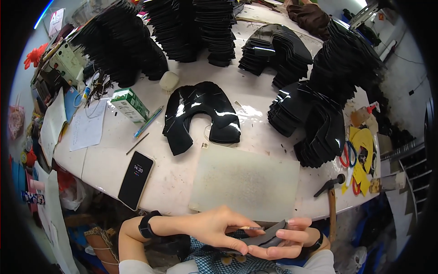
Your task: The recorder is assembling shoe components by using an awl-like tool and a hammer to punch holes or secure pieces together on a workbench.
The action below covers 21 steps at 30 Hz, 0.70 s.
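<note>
Below the table's near edge, my left hand pinches a thin brown stick-like tool between thumb and fingers, its tip on a dark curved flat piece. My right hand holds that piece from below and from the right, thumb on top. Both wrists wear a black band. A whitish translucent mat lies on the white table just beyond my hands. Behind the mat sits a small pile of glossy black horseshoe-shaped pieces.
Tall stacks of the same black pieces stand at the back left, back middle, and right. A phone, a green carton and a blue pen lie at left. A hammer and red-handled scissors lie at right.
</note>
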### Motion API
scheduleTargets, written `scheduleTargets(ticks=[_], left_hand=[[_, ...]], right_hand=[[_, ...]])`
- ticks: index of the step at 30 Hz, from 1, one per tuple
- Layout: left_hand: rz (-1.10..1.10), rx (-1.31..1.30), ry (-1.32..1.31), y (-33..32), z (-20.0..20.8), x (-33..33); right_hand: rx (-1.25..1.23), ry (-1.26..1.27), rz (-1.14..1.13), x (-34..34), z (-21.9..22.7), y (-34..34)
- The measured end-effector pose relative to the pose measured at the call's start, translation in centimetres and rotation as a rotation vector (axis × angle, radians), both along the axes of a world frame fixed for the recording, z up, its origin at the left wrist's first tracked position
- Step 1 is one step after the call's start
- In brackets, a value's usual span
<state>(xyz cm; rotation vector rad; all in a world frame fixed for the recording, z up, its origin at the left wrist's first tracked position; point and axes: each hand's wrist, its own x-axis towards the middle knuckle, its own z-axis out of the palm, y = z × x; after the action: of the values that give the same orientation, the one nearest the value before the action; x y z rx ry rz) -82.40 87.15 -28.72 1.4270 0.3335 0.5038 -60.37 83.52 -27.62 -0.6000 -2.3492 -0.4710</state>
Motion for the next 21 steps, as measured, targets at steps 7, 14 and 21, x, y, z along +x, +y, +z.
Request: scheduleTargets(ticks=[7, 14, 21], left_hand=[[0.401, 0.243, 0.496, 1.8, -2.3, -2.5], [0.623, 0.408, 0.677, 6.8, -6.3, -6.0], [0.614, 0.671, 0.742, 7.8, -7.1, -4.9]], right_hand=[[-1.167, 0.481, 0.773, 2.5, 0.7, 2.0], [-1.545, 0.669, 0.953, 10.9, -1.1, 6.6], [-1.379, 0.337, -0.227, 7.3, -5.8, 11.3]])
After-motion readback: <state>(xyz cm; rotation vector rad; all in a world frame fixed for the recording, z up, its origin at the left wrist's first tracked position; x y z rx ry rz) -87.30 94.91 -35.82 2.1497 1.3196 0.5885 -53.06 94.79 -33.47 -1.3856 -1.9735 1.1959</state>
